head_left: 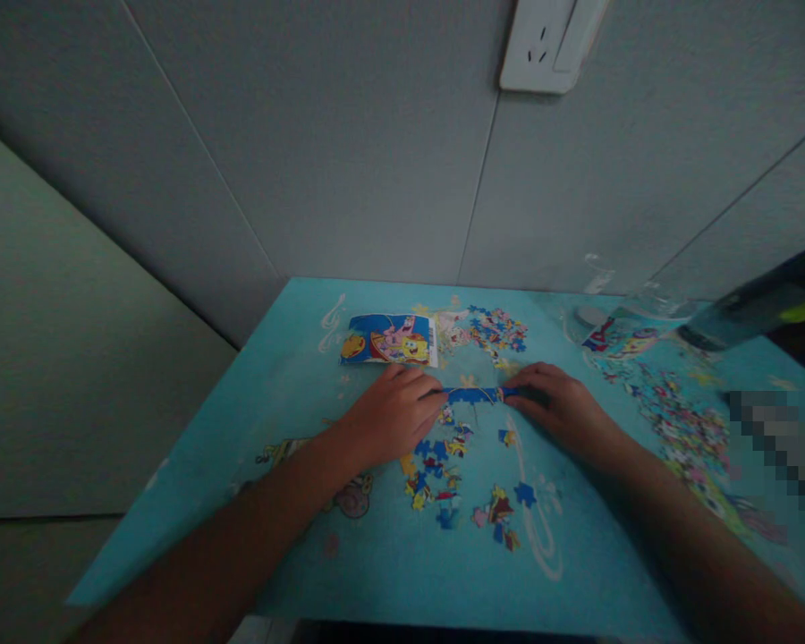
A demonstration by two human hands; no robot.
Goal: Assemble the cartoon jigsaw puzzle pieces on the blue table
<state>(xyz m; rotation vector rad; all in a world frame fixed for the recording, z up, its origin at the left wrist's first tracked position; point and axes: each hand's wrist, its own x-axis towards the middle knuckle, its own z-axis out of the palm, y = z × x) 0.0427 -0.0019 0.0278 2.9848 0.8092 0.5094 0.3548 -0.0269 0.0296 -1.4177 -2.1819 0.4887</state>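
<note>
A narrow blue strip of joined jigsaw puzzle pieces (473, 395) lies across the middle of the table between my hands. My left hand (402, 410) is closed over its left end, with the fingers bent down onto it. At the right end, my right hand (555, 398) pinches the strip between thumb and fingers. Just below the strip are loose and partly joined puzzle pieces (433, 470), mostly blue and yellow. A single blue piece (525, 495) sits nearer the front. Behind my left hand lies a picture card (390, 341) with yellow and pink cartoon figures.
A pile of puzzle pieces (498, 330) lies toward the back. More pieces (690, 420) spread along the right side, near a clear container (657, 304) and a dark bottle (758, 300). The blue patterned table (194, 501) meets a grey wall (376, 161) with a socket (543, 49).
</note>
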